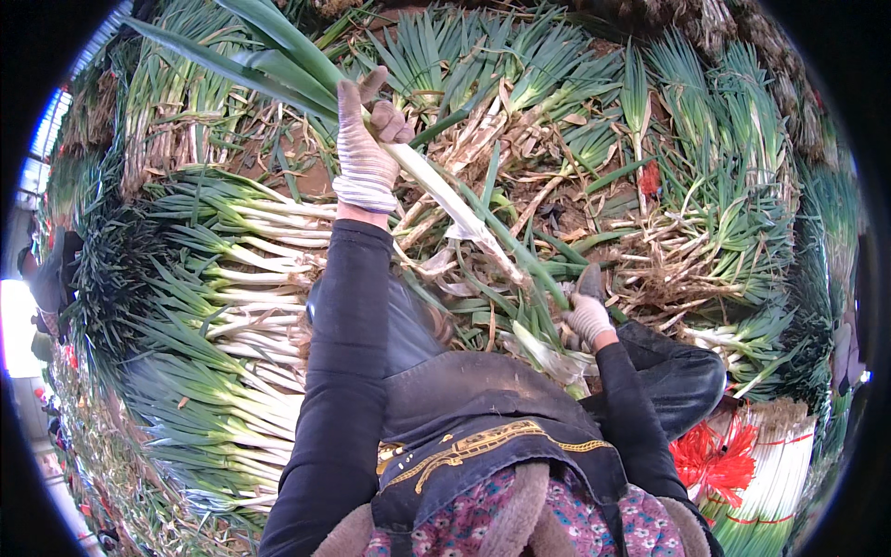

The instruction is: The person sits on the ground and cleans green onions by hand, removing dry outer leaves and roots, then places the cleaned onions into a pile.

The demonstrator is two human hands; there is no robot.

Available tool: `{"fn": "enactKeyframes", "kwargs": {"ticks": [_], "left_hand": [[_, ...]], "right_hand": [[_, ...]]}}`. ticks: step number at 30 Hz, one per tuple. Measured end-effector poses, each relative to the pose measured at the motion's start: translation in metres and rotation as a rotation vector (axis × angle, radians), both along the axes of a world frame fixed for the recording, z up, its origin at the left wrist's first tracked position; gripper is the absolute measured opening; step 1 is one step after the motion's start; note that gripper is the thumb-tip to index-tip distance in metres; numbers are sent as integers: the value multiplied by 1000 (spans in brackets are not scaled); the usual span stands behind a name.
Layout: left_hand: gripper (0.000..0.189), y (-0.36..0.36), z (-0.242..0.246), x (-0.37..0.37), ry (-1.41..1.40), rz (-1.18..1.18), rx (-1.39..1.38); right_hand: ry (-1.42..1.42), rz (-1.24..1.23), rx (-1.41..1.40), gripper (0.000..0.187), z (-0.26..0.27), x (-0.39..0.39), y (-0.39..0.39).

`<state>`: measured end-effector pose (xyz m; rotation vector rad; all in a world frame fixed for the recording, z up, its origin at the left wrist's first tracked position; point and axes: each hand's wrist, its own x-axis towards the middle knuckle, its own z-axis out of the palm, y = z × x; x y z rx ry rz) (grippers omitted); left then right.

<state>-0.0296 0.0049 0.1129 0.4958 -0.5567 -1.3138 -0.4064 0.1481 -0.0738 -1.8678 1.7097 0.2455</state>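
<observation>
My left hand (369, 146), in a striped knit glove, is closed around a large green onion (445, 191) where its green leaves meet the white stalk. The leaves point to the upper left and the root end slants down to the right. My right hand (588, 313), gloved too, grips the lower end of a long green leaf (532, 264) that runs along beside the stalk. Loose leaves and peeled skins lie under and between the hands.
Cleaned green onions (264, 334) lie in a long row at left. Untrimmed onions (487, 132) spread ahead, more (668, 278) at right. Red plastic ties (717, 459) and tied bundles (773, 459) are at lower right. A person (56, 278) is at the far left edge.
</observation>
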Motion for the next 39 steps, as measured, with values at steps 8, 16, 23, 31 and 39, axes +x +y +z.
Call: {"fn": "enactKeyframes", "kwargs": {"ticks": [8,16,23,31,39], "left_hand": [[66,4,-12,-30,59,-254,-134],[58,8,-7,-20,129,-390,-250],[58,13,-1,-27,84,-415,-279],[68,22,8,-42,-140,-245,-208],[78,15,-5,-35,-59,-664,-613]], "right_hand": [[-981,84,-570,44,106,146,-58],[-996,-7,-463,43,133,164,-58],[-1274,-294,-31,43,129,160,-55],[-1591,-381,87,33,158,162,-45],[-1475,-233,855,16,118,159,-75]]}}
